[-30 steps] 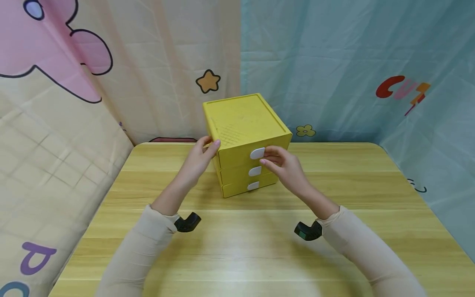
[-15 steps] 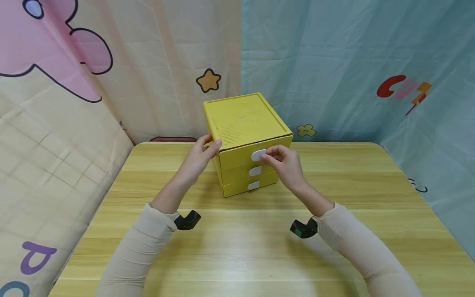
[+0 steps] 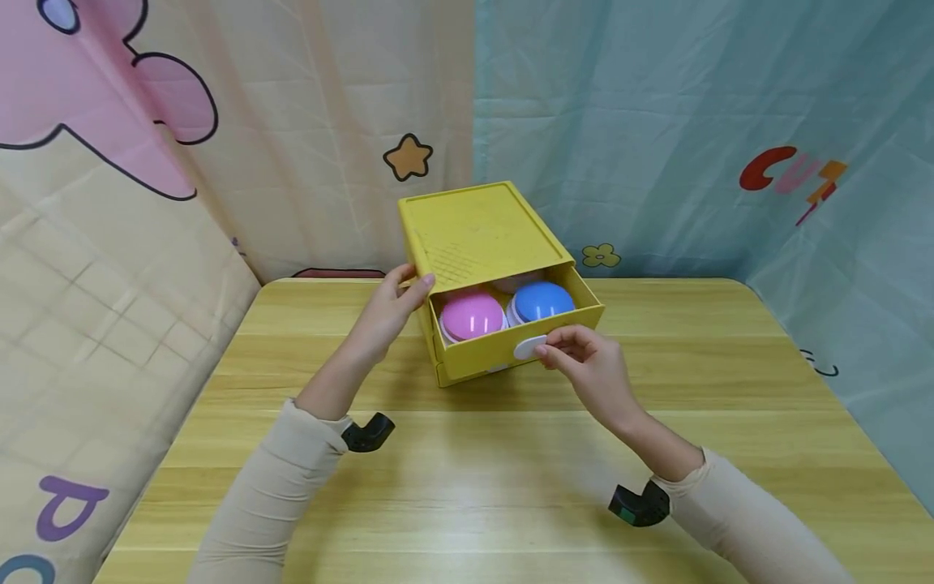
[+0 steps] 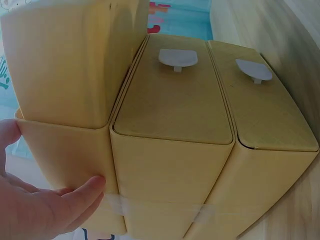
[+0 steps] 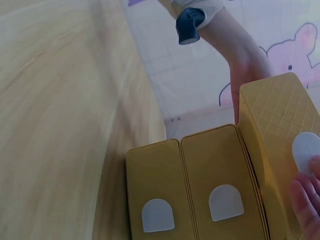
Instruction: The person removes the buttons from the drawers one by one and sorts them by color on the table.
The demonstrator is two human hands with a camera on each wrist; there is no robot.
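A yellow drawer cabinet (image 3: 481, 231) stands on the table, its top drawer (image 3: 474, 358) pulled well out. Inside sit two round things with glossy domed tops and white bases, one pink (image 3: 473, 316) and one blue (image 3: 543, 300). A pale round thing (image 3: 518, 281) behind them is partly hidden under the cabinet top. My right hand (image 3: 594, 373) pinches the drawer's white handle (image 3: 529, 349) between thumb and fingers. My left hand (image 3: 383, 320) grips the cabinet's upper left edge, thumb over the top and fingers (image 4: 87, 192) against the side.
Two lower drawers with white handles (image 5: 226, 202) are closed. The wooden table (image 3: 467, 487) extends in front and to both sides. Printed curtains (image 3: 620, 122) hang close behind the cabinet. Each wrist carries a small black camera (image 3: 368, 432).
My right hand took hold of the top handle and drew the drawer toward me, uncovering the pink and blue round things. The left hand and the cabinet body stayed in place.
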